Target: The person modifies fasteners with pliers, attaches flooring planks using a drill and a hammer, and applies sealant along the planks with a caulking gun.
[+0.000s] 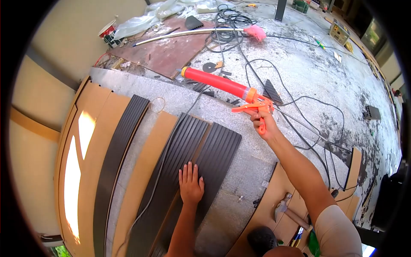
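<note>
My right hand (262,119) is closed round the handle of an orange-and-red caulking gun (218,83), held up above the floor with its nozzle end pointing left. A metal rod sticks out of its back end toward the lower right. My left hand (191,185) lies flat with fingers stretched out on dark ribbed boards (219,147). Two of these boards lie side by side with a narrow brown gap between them. A grey cable (159,173) runs lengthwise over the left board.
Another dark ribbed board (124,158) lies left beside brown cardboard (99,103). A hammer (291,210) rests on cardboard at lower right. Coiled black cables (231,19), a pink-ended pole (188,32), a reddish sheet (158,49) and a paint bucket (110,33) are farther back.
</note>
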`<action>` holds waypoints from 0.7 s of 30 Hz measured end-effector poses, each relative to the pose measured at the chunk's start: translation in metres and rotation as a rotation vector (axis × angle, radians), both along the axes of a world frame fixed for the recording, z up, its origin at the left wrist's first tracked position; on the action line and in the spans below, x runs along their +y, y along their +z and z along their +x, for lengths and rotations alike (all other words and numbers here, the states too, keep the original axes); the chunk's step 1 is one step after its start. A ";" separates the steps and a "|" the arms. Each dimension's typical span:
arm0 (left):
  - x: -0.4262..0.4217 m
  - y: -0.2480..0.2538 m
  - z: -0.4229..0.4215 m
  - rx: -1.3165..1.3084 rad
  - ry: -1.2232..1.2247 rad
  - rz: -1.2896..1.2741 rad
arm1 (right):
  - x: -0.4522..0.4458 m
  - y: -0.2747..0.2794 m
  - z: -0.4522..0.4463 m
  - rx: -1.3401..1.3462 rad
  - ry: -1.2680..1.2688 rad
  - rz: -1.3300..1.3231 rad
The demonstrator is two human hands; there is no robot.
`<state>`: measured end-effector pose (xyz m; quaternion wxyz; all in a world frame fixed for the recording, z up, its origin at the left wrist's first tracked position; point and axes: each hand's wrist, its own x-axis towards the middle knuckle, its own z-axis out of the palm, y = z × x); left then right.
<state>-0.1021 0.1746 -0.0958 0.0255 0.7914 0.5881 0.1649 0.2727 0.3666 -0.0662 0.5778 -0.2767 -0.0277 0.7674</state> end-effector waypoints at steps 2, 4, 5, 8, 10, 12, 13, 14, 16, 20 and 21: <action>0.004 -0.003 -0.002 -0.016 0.010 -0.008 | 0.044 -0.022 -0.024 0.009 0.003 -0.006; 0.004 -0.004 -0.004 -0.037 0.015 -0.039 | 0.079 -0.045 -0.043 0.021 0.004 0.036; 0.004 -0.004 -0.006 -0.035 0.025 -0.049 | 0.095 -0.061 -0.048 0.024 0.014 0.026; 0.006 -0.004 -0.007 -0.059 0.029 -0.083 | 0.138 -0.094 -0.049 0.079 0.065 -0.003; 0.007 -0.003 -0.007 -0.070 0.036 -0.094 | 0.153 -0.110 -0.038 0.060 0.093 -0.016; 0.006 -0.005 -0.008 -0.077 0.036 -0.097 | 0.162 -0.118 -0.030 0.079 0.074 -0.123; 0.006 -0.006 -0.010 -0.078 0.036 -0.111 | 0.165 -0.118 -0.020 0.110 0.218 -0.084; 0.007 -0.006 -0.010 -0.079 0.038 -0.099 | 0.170 -0.118 -0.019 0.060 0.225 -0.125; 0.007 -0.008 -0.007 -0.076 0.041 -0.092 | 0.167 -0.111 -0.016 -0.145 0.231 -0.218; 0.008 -0.010 -0.005 -0.058 0.030 -0.083 | 0.151 -0.101 -0.001 -0.751 0.230 -0.188; 0.007 -0.016 -0.007 -0.040 0.025 -0.059 | 0.137 -0.081 -0.003 -0.920 0.193 -0.120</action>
